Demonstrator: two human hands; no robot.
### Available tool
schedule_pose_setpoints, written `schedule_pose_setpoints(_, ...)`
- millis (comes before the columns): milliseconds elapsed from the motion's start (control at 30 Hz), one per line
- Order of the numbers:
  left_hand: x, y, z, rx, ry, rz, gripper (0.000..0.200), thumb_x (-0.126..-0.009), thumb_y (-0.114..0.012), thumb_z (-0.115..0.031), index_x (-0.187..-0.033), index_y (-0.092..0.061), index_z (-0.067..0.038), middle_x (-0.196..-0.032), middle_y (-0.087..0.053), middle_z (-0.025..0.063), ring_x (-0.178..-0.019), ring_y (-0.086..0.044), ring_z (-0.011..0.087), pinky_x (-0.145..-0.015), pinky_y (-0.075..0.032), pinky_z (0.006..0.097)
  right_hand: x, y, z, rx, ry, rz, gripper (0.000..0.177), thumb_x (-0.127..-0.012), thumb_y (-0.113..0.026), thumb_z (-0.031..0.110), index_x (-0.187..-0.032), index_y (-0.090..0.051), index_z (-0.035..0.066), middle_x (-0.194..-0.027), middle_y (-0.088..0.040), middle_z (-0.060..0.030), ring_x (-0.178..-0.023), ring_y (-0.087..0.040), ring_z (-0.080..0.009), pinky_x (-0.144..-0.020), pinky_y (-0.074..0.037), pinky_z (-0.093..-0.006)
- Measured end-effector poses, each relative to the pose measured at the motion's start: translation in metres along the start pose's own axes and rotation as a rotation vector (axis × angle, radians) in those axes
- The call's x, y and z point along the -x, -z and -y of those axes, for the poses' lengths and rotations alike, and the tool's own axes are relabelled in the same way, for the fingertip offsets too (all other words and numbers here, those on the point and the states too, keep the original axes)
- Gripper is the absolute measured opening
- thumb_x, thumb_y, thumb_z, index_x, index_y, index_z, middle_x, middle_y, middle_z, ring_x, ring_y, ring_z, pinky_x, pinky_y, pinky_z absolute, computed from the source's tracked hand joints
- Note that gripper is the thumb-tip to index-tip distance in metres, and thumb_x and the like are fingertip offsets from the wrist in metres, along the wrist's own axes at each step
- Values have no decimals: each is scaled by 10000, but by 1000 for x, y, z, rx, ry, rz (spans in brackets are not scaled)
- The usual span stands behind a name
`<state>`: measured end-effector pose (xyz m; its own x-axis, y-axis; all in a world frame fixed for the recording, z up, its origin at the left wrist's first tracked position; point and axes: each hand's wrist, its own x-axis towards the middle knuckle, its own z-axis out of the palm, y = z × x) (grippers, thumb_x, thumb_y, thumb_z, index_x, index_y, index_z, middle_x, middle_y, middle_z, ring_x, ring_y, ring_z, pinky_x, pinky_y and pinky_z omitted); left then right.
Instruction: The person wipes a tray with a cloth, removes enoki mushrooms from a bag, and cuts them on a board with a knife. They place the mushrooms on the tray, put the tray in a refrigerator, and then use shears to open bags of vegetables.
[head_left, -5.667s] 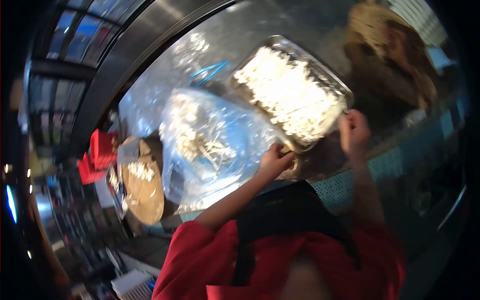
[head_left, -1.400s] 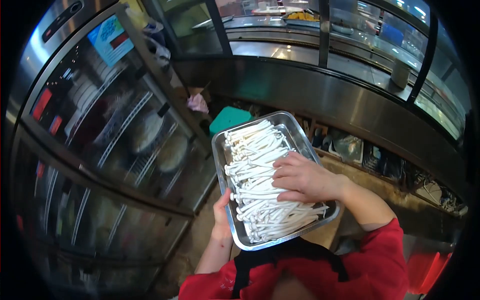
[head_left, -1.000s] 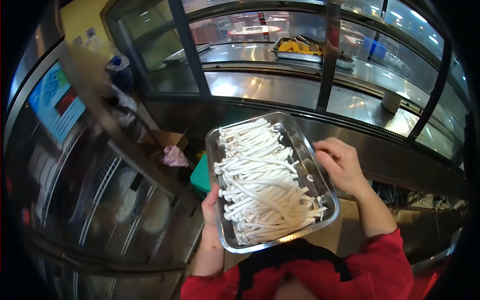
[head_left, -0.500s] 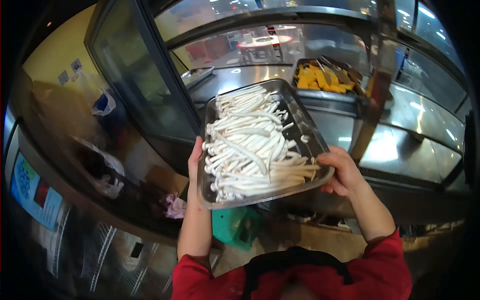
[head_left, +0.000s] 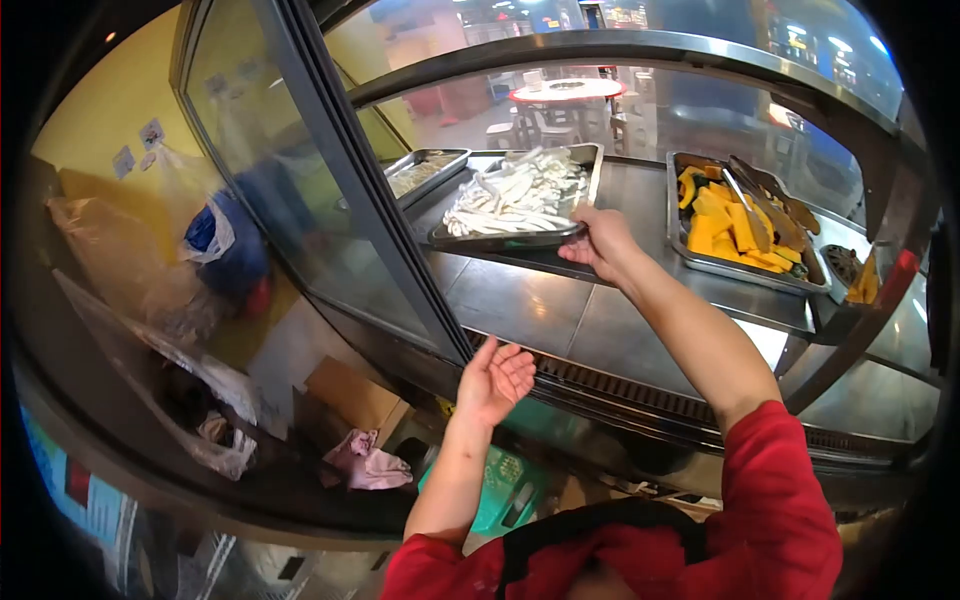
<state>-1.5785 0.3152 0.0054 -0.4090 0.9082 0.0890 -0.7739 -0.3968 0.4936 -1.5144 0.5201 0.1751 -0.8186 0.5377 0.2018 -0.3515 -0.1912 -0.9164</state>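
Observation:
A metal tray full of long white mushrooms rests on the steel shelf of the display case, just behind the dark door frame. My right hand grips the tray's near right corner, thumb over the rim and fingers curled beneath. Well below the tray, my left hand is held palm up with fingers spread, holding nothing, close to the lower end of the door frame. Right of the mushrooms stands another tray with orange pumpkin chunks and tongs lying on top.
A shallow tray sits behind the glass at the shelf's left. Below are a green plastic stool, a pink cloth and a cardboard box. Plastic bags hang at the left. A round table shows beyond the glass.
The mushroom tray has moved forward from near my body onto the shelf. My left hand has let go of it and dropped lower, while my right hand keeps hold of its corner.

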Motion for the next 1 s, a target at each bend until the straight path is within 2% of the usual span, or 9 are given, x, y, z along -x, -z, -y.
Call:
schedule_pose_setpoints(167,33,33,25,-182,34,-1,324,-925,-421,-362,-910,-616,-104,-880,-660,98,-798,-627,228,-717,-487,351,-28,-38,-34,122,-52,-43,235,-810,-512,126,-914,-510,-85,-706,-558,-153,-503,-569,-229,-441,-539,-324)
schedule_pose_setpoints(300,-32,67,-6,-186,132,5,280,-925,-433,-307,-937,-605,-87,-877,-655,101,-786,-627,225,-727,-494,349,-131,-50,-35,287,-73,-44,284,-846,-461,176,-888,-496,-103,-650,-548,-162,-456,-578,-239,-382,-524,-331)
schedule_pose_setpoints(533,-57,66,31,-231,535,59,239,-905,-469,-272,-932,-571,-58,-874,-634,114,-774,-619,231,-705,-492,350,-170,-52,-40,589,-15,-137,313,-881,-477,277,-846,-543,-27,-533,-556,-122,-381,-546,-185,-301,-444,-306)
schedule_pose_setpoints(633,-47,42,51,-432,607,128,171,-902,-496,-205,-942,-550,-48,-866,-615,105,-791,-599,203,-726,-485,332,-142,-62,-49,619,144,-298,360,-878,-507,355,-849,-518,-4,-572,-565,-123,-446,-587,-214,-344,-466,-339)
schedule_pose_setpoints(700,-57,27,64,-488,744,259,171,-900,-496,-190,-938,-548,-32,-871,-614,110,-795,-598,204,-730,-485,329,-144,-23,-78,1204,977,-355,230,-845,-545,196,-945,-480,0,-689,-589,-144,-559,-615,-226,-449,-495,-350)
schedule_pose_setpoints(733,-63,15,72,-506,805,348,171,-897,-496,-176,-934,-545,-17,-876,-614,116,-800,-598,205,-735,-485,325,-79,-28,-32,672,244,-208,158,-824,-531,125,-910,-517,-6,-760,-591,-158,-607,-602,-239,-520,-503,-349)
schedule_pose_setpoints(800,-59,-15,91,-555,884,595,164,-895,-478,-137,-921,-547,9,-880,-614,122,-796,-600,202,-735,-483,313,-64,22,-81,669,774,-266,191,-764,-539,156,-814,-596,-19,-647,-619,-156,-545,-602,-233,-544,-491,-365)
schedule_pose_setpoints(933,-7,-47,152,-912,1004,1013,153,-890,-457,-94,-914,-560,17,-847,-628,127,-768,-607,191,-718,-483,299,190,68,-52,1374,502,-298,136,-806,-497,134,-711,-498,36,-675,-523,-169,-648,-525,-351,-600,-422,-424)
schedule_pose_setpoints(1000,33,-53,206,-896,1175,1003,151,-891,-482,-109,-932,-565,11,-838,-634,118,-760,-608,180,-702,-487,291,339,94,-79,1267,329,-593,142,-798,-505,142,-727,-495,20,-713,-535,-176,-686,-532,-375,-595,-419,-446)
